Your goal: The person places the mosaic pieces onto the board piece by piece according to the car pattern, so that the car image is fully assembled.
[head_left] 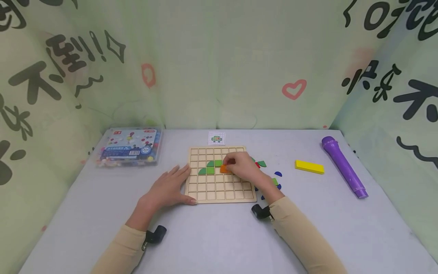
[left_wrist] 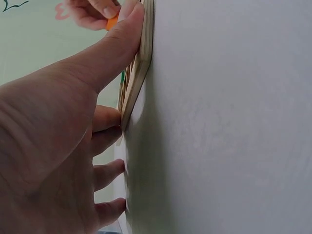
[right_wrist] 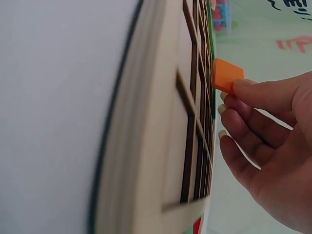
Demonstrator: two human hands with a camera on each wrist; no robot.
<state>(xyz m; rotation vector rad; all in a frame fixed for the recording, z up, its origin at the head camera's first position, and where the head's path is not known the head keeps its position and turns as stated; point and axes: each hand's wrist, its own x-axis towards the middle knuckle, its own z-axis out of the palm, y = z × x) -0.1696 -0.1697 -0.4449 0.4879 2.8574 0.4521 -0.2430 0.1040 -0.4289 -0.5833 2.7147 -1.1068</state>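
Note:
A wooden grid board (head_left: 221, 196) lies on the table in the head view. My left hand (head_left: 169, 186) rests at its left side, fingers extended along the edge and thumb by the near corner. My right hand (head_left: 243, 166) reaches over the board and pinches an orange square tile (right_wrist: 226, 76) between thumb and fingers. In the right wrist view the tile stands tilted, close over the grid. Left of it on the board sit several green pieces (head_left: 210, 171), some square and some with a curved edge.
A small card (head_left: 217, 138) with a car-like picture lies behind the board. Loose coloured pieces (head_left: 278, 174) are scattered to its right, partly behind my right arm. Farther right lie a yellow block (head_left: 309, 167) and a purple tube (head_left: 343, 166). A plastic box (head_left: 131, 146) stands back left.

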